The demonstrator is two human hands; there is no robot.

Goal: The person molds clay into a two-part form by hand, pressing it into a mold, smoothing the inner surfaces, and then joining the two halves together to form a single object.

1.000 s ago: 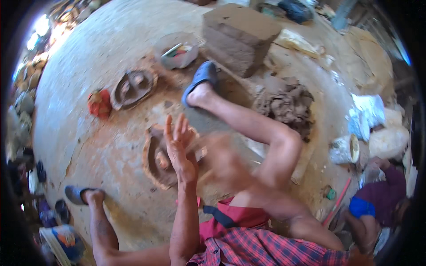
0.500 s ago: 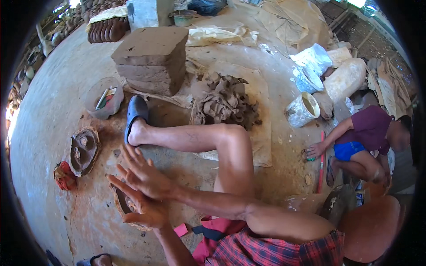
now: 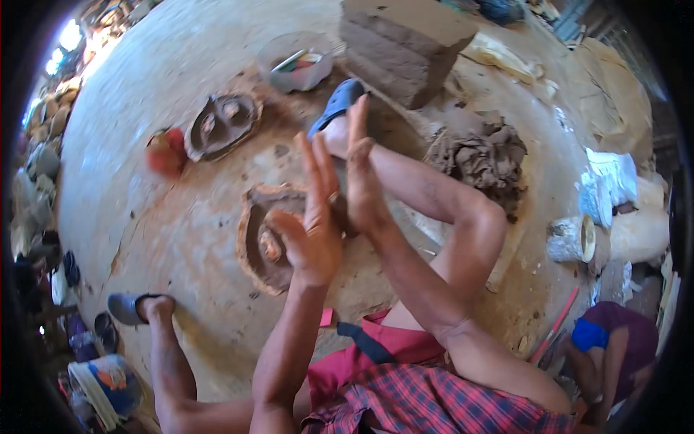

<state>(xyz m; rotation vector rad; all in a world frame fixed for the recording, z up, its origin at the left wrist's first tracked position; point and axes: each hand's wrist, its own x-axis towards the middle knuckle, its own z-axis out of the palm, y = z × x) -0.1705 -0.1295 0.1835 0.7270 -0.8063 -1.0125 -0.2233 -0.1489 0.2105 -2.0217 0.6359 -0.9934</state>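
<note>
Pressing the dark lump (image 3: 337, 213) between left hand (image 3: 315, 235) and right hand (image 3: 366, 189), fingers extended, you hold it near the rough-rimmed form (image 3: 244, 253); uneven palm pressure could skew it, and a slack hold could drop it onto the floor (image 3: 191, 253).

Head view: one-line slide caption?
Left hand and right hand close together near a hollowed brown form, brown block beyond.
</note>
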